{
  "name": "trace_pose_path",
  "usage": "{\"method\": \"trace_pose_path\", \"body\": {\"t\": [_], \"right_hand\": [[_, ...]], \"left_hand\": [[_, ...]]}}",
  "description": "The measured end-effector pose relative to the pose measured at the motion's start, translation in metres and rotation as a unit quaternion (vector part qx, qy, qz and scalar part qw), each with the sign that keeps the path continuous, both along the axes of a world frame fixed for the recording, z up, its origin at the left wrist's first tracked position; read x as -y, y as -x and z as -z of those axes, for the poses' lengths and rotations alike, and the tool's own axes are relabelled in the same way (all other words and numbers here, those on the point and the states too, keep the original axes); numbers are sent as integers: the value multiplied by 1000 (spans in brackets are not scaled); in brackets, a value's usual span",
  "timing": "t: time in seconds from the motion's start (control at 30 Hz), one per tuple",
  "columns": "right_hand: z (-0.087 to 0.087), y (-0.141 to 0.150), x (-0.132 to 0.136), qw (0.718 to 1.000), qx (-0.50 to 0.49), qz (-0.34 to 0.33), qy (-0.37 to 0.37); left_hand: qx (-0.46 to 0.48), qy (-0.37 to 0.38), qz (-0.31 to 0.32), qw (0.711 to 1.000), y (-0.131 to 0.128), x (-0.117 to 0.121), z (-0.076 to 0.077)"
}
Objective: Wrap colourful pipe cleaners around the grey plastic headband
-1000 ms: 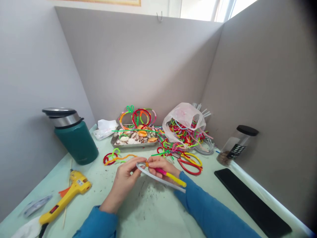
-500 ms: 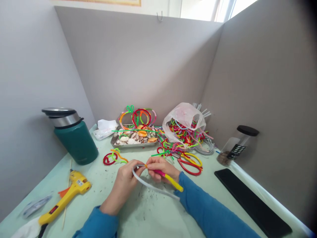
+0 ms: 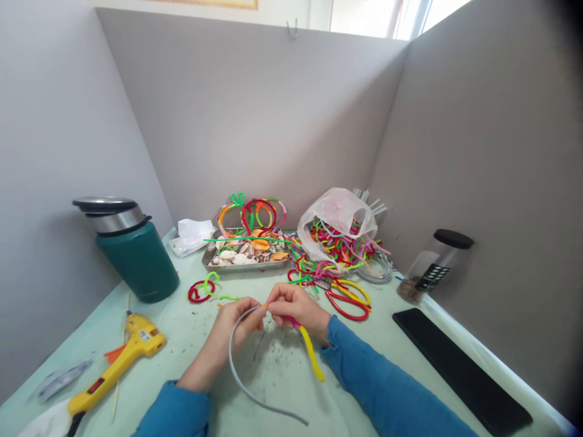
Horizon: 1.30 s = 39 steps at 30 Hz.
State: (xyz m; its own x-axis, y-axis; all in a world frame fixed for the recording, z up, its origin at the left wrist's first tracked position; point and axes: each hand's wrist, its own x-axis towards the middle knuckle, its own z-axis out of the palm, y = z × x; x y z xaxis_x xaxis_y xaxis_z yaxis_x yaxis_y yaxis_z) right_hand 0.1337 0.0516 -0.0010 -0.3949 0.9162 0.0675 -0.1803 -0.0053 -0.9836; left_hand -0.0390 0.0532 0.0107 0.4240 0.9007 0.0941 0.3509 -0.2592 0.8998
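Observation:
My left hand [image 3: 241, 318] pinches a thin grey strip [image 3: 237, 370], whose long free end curves down over the table toward me. Facing it, fingertips nearly touching, my right hand [image 3: 298, 309] is closed on the same band near a bit of orange pipe cleaner [image 3: 266, 306]. Below my right fingers hangs a fuzzy yellow-wrapped end [image 3: 312, 355] with a pink stretch above it. My fingers hide most of the join between grey and wrapped parts. Just beyond my left hand lie a red pipe-cleaner coil [image 3: 200, 292] and a lime green pipe cleaner [image 3: 209, 279].
A metal tray [image 3: 246, 266] holds shells, with pipe-cleaner rings behind. Right of it, a plastic bag [image 3: 337, 209] spills pipe cleaners beside scissors [image 3: 348, 303]. A green flask [image 3: 139, 261] and yellow glue gun [image 3: 121, 361] stand left; a jar [image 3: 432, 267] and black slab [image 3: 460, 370] right.
The grey strip's free end has swung down and left into a wider curve. The yellow end now points more steeply downward. The orange pipe cleaner's loose tail has shifted toward my left hand.

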Motion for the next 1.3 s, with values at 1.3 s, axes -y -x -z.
{"method": "trace_pose_path", "body": {"t": [1.3], "right_hand": [[1,-3,-2,997,75,6,1]], "left_hand": [[-132,-95,-22,986,-1,-2,8]]}}
